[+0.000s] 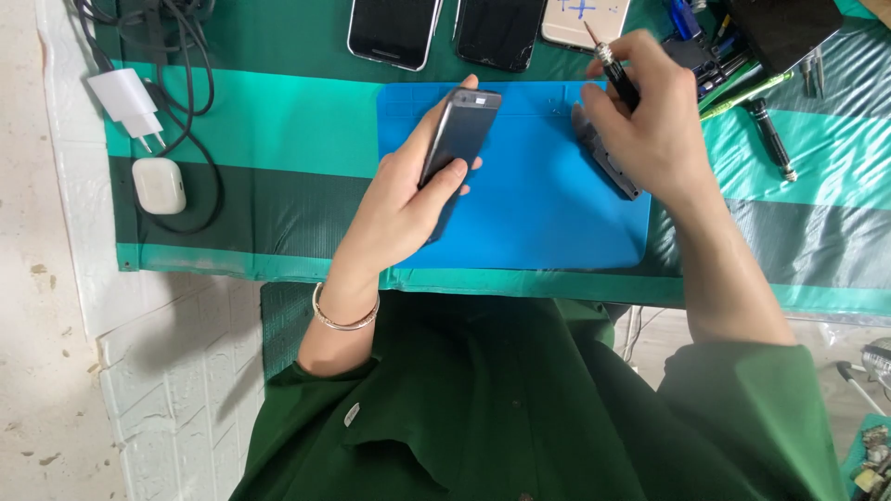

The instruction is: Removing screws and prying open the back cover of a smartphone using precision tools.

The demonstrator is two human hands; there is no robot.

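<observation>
While the left hand (pixel 404 199) is raised over the near-left part of the blue mat (pixel 538 223), a dark grey phone (pixel 459 134) is clamped edge-on between its thumb and curled fingers, tilted toward the mat's far edge. The wrist is bent inward and a bracelet (pixel 345 320) is worn on it. Well apart, over the mat's far-right corner, the right hand (pixel 650 116) is closed around a black screwdriver (pixel 613 70), tip pointed away from the body.
</observation>
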